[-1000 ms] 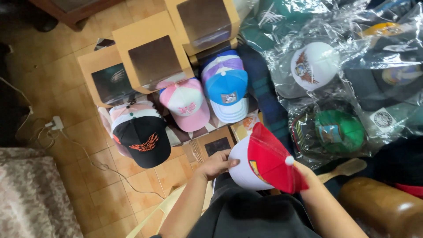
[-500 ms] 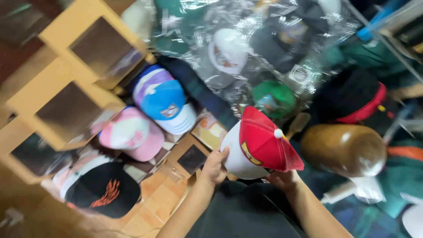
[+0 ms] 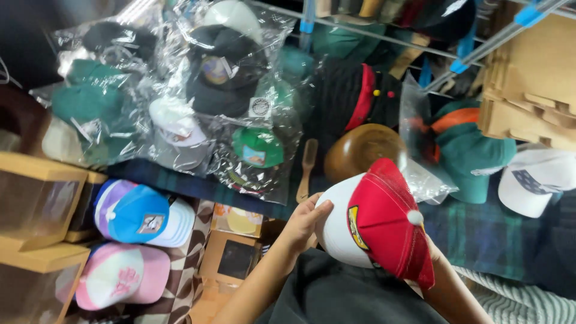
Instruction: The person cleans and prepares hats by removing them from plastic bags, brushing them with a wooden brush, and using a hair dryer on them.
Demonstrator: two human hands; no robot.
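Head view: both hands on one cap
Cap (image 3: 384,225): red-white, held up clear of clutter
Left hand (image 3: 303,222): grips its 9 o'clock edge
Right hand (image 3: 433,255): mostly hidden at 5 o'clock, grip can't tell

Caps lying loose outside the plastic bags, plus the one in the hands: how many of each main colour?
Red and white, held: 1
Blue: 1
Pink: 1
Teal: 1
White: 1
Total: 5
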